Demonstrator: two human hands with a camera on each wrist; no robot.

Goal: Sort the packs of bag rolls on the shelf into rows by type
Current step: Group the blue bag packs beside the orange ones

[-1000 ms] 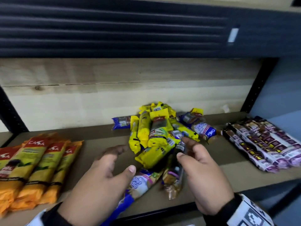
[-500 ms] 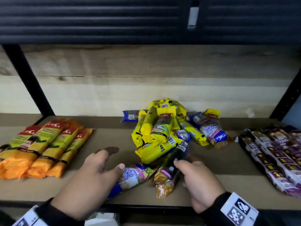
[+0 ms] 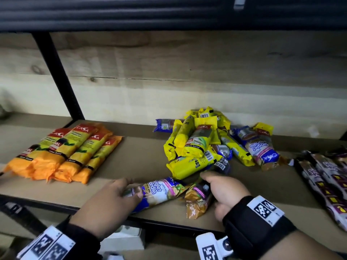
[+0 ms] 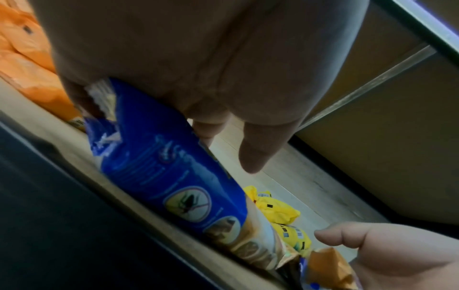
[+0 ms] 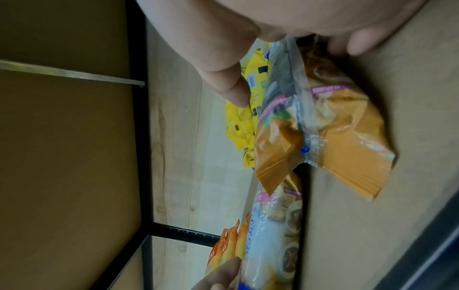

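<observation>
Both hands have closed since earlier: left hand [image 3: 105,205] grips the blue pack [image 3: 157,192], right hand [image 3: 225,192] clamps the brown pack [image 3: 197,201], just before the yellow pile [image 3: 193,147].

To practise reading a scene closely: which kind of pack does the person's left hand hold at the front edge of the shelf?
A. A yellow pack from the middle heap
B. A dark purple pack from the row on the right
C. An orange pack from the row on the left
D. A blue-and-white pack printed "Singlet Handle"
D: the left hand grips the blue-and-white "Singlet Handle" pack; the other kinds lie untouched by it.
</observation>
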